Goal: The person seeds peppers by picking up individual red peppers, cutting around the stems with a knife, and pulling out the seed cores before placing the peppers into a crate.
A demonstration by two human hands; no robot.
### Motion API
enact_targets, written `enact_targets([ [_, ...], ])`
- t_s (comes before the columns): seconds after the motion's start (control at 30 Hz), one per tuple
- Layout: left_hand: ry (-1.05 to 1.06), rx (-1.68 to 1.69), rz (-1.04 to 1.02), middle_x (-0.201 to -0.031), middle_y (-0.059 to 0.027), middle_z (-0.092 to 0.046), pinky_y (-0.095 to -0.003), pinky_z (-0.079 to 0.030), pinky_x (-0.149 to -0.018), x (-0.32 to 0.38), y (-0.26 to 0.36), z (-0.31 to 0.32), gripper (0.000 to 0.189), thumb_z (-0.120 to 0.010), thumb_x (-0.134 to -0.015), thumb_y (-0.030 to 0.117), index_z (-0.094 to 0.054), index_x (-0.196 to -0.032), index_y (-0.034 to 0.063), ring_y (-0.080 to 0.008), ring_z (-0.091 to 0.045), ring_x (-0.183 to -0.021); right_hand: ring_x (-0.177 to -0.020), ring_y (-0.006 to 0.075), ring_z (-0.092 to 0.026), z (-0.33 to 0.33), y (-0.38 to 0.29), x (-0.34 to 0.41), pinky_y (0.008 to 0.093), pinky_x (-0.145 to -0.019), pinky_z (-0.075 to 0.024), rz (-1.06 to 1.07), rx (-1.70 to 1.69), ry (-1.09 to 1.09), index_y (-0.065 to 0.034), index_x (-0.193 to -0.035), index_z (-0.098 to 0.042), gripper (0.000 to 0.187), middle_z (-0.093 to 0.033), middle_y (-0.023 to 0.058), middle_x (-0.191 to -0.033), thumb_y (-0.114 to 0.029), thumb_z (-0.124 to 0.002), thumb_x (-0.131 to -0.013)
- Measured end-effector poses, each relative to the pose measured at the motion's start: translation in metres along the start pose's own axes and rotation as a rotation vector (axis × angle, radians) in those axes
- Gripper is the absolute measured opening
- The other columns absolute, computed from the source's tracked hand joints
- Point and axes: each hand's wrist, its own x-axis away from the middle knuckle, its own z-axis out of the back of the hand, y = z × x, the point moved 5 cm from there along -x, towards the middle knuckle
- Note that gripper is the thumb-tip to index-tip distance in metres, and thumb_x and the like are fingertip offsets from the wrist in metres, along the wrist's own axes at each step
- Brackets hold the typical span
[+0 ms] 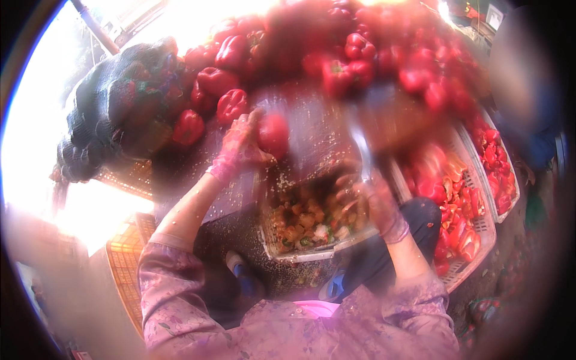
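Observation:
My left hand (240, 146), in a thin pinkish glove, holds a whole red bell pepper (273, 136) above the seed-strewn work surface (310, 112). The fingers lie along the pepper's left side and below it. In my right hand (380, 204), also gloved, is a knife; its curved metal blade (361, 146) points up and away from me and is blurred. That hand is over the right side of a pale plastic crate (297, 257) in front of my knees. Inside the crate lie pepper cores (306, 220), some with green stems, and many loose seeds.
Whole red bell peppers (231, 51) are heaped along the far side. A dark mesh sack (103, 103) stands at left, above an orange crate (123, 261). At right, cut peppers (459, 225) fill a white crate (488, 243), with another crate (508, 209) beyond. A blurred person (524, 90) is far right.

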Motion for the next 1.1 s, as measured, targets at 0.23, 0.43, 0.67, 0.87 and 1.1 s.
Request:
enact_targets([
  [0.23,-0.186,0.047,-0.089,-0.109,-0.0196,-0.058,-0.0481,-0.046,-0.083,0.069,0.01,0.034,0.085,-0.08,-0.056,0.023,-0.043,-0.132,0.0086,-0.0414,-0.056,-0.099,-0.086,0.0219,-0.067,-0.042,0.021,0.007,0.0314,-0.062,-0.0601,0.025,0.216,-0.193,-0.006,-0.142,-0.038,0.049,-0.06,0.012,-0.109,-0.008,-0.049,-0.094],
  [0.43,0.15,0.188,-0.208,-0.116,-0.0116,-0.061,-0.0445,-0.045,-0.092,0.103,0.028,0.036,0.089,-0.083,-0.056,0.013,-0.042,-0.134,0.003,-0.0341,-0.053,-0.11,-0.071,0.0191,-0.066,-0.081,0.041,0.003,0.0306,-0.057,-0.052,0.117,0.762,-0.181,-0.0077,-0.127,-0.057,0.034,-0.066,0.0124,-0.093,-0.017,-0.056,-0.094],
  [0.67,0.15,0.241,-0.178,-0.133,-0.0188,-0.047,-0.0465,-0.042,-0.101,0.116,0.018,0.037,0.098,-0.087,-0.057,0.017,-0.038,-0.141,0.0061,-0.0388,-0.047,-0.122,-0.075,0.0329,-0.068,-0.102,0.045,-0.005,0.0413,-0.067,-0.0514,0.141,1.068,-0.087,-0.0087,-0.109,-0.068,0.027,-0.067,0.0216,-0.09,-0.026,-0.059,-0.091],
  [0.87,-0.242,0.198,0.138,-0.133,-0.0191,-0.046,-0.0455,-0.041,-0.102,0.101,0.017,0.032,0.094,-0.085,-0.06,0.017,-0.038,-0.14,0.0056,-0.0386,-0.045,-0.123,-0.08,0.0358,-0.067,-0.1,0.056,-0.017,0.0422,-0.068,-0.0501,0.078,1.196,-0.067,-0.0085,-0.104,-0.07,0.027,-0.067,0.0218,-0.091,-0.029,-0.059,-0.09],
  [1.1,0.045,0.73,-0.04,-0.137,-0.0134,-0.044,-0.041,-0.037,-0.108,0.126,-0.021,0.019,0.093,-0.082,-0.064,0.014,-0.034,-0.143,0.0035,-0.0295,-0.045,-0.128,-0.077,0.0221,-0.065,-0.078,0.138,-0.067,0.0349,-0.062,-0.0514,0.41,1.296,-0.13,-0.0021,-0.106,-0.065,0.026,-0.067,0.0174,-0.089,-0.022,-0.058,-0.091],
])
